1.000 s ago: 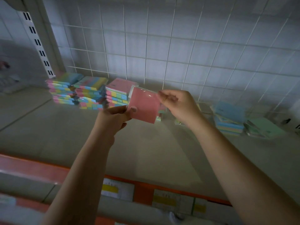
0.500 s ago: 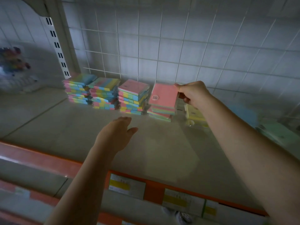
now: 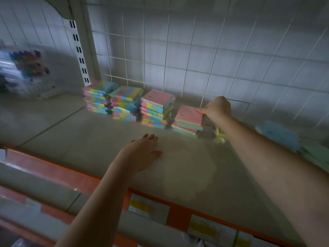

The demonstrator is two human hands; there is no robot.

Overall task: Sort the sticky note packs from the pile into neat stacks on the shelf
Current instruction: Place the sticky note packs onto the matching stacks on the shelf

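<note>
- While my right hand (image 3: 218,109) is pinching the pink-topped wrapped sticky note pack (image 3: 189,115) onto the low fourth stack (image 3: 186,128) near the grey shelf (image 3: 187,166)'s back edge, I'm squaring it.
- My left hand (image 3: 142,154) is resting flat, fingers straight, steadying me.

Dim, greyish light falls on a pale shelf board (image 3: 99,139) with an orange front rail (image 3: 58,172) carrying yellow price labels (image 3: 148,205). A white wire grid panel (image 3: 195,56) backs the shelf beyond the hands, and a slotted white upright (image 3: 79,54) rises far to the left.
</note>
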